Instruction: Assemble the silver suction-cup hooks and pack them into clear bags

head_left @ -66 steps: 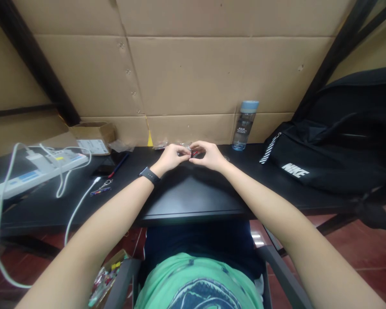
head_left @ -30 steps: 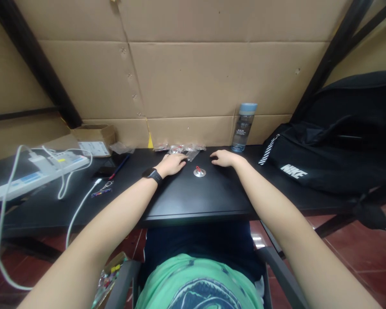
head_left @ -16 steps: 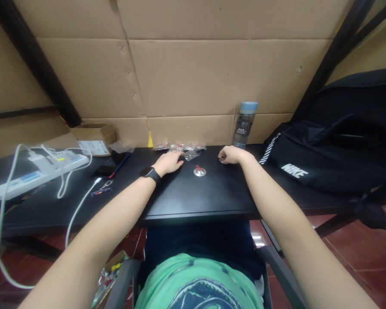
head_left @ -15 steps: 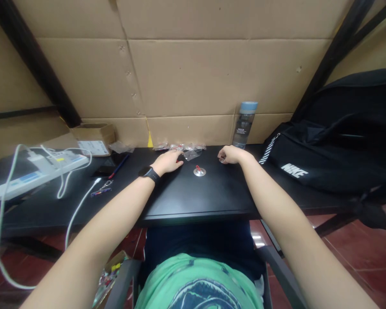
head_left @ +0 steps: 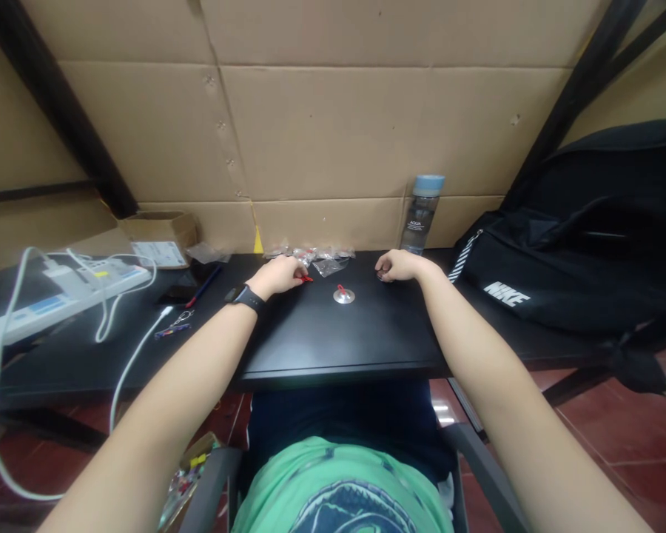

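A round silver disc [head_left: 344, 296] with a red loop lies on the black table between my hands. My left hand [head_left: 282, 276], below a black watch, has its fingers closed on a small red piece [head_left: 307, 279] at the tabletop. To the right, my right hand [head_left: 395, 265] is closed at the table surface around a small shiny object [head_left: 385, 277], mostly hidden under the fingers. Clear plastic packets [head_left: 330, 264] with red bits lie along the back of the table, just beyond my left hand.
A water bottle [head_left: 420, 215] stands behind my right hand, with a black bag [head_left: 533, 281] at the right. On the left are a white power strip [head_left: 61, 300] with cables, a keyring [head_left: 175, 326], a phone and a small cardboard box [head_left: 160, 238].
My left hand has moved a little to the left, and the red piece at its fingertips shows more. My right hand has barely moved.
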The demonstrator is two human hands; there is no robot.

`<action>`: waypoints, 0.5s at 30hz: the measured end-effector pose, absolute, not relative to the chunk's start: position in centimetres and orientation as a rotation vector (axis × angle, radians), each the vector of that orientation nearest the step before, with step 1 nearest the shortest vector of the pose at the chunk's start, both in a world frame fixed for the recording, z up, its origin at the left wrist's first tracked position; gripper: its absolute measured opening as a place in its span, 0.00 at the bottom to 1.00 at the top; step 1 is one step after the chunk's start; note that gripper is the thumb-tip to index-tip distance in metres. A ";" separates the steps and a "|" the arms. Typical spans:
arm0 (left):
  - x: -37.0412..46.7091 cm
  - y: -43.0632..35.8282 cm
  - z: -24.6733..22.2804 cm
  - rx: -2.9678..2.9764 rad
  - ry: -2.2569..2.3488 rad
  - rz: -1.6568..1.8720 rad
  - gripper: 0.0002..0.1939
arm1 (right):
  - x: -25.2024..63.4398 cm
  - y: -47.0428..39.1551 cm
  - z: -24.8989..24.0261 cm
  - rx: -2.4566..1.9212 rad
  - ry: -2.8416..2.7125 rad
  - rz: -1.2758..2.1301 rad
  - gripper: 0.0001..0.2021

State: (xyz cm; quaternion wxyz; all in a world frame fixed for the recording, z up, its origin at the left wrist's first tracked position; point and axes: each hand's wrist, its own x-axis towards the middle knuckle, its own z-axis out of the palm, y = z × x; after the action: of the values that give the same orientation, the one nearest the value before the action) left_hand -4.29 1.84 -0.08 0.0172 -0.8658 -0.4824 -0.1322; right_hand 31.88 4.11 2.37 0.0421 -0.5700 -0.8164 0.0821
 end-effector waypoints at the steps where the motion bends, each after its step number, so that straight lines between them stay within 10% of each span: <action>1: -4.3 1.9 -0.1 -2.689 -1.500 -0.420 0.12 | 32.0 4.1 2.4 -1.748 -2.486 0.258 0.20; 15: -4.1 1.6 0.0 -2.718 -1.531 -0.483 0.10 | 31.7 3.8 2.6 -1.887 -2.139 -0.011 0.14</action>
State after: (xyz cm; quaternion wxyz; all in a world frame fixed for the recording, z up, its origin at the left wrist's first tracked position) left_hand -4.10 1.59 -0.02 -0.0074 -0.8610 -0.4850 -0.1529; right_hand 31.74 3.84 2.57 0.1442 -0.6547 -0.7420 -0.0039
